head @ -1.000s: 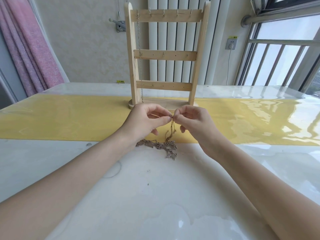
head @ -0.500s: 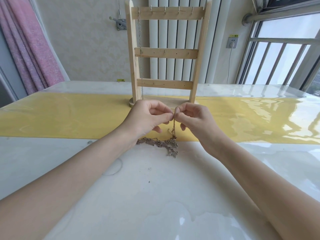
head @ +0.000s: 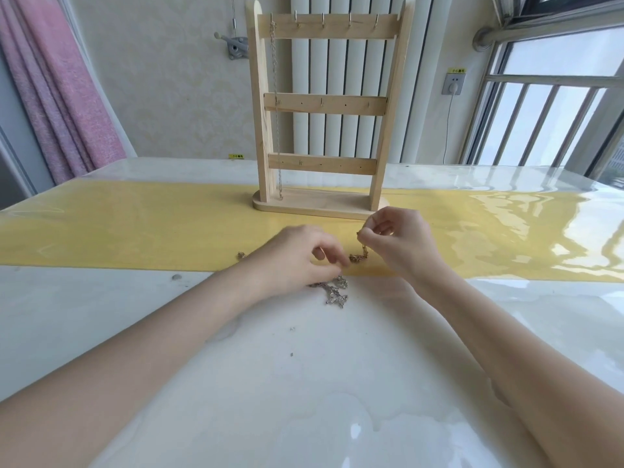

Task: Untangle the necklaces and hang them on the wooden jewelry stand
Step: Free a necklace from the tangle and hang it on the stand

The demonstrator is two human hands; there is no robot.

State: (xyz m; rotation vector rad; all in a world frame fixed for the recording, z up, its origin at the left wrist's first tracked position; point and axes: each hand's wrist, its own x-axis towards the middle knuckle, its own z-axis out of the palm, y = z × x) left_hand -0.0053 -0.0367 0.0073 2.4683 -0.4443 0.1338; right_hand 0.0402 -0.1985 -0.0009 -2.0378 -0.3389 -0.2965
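A pale, unpainted wood tone is shown by the jewelry stand (head: 326, 106) at upper centre, with a silver chain (head: 276, 109) hung along its left side. A yellow runner (head: 135, 224) is laid across the glossy white table (head: 304, 383). Silver and gold tones are seen in the tangled necklaces (head: 337, 288). A pink curtain (head: 57, 86) is seen at upper left.

head-mounted, forward-down, near table (head: 304, 383)
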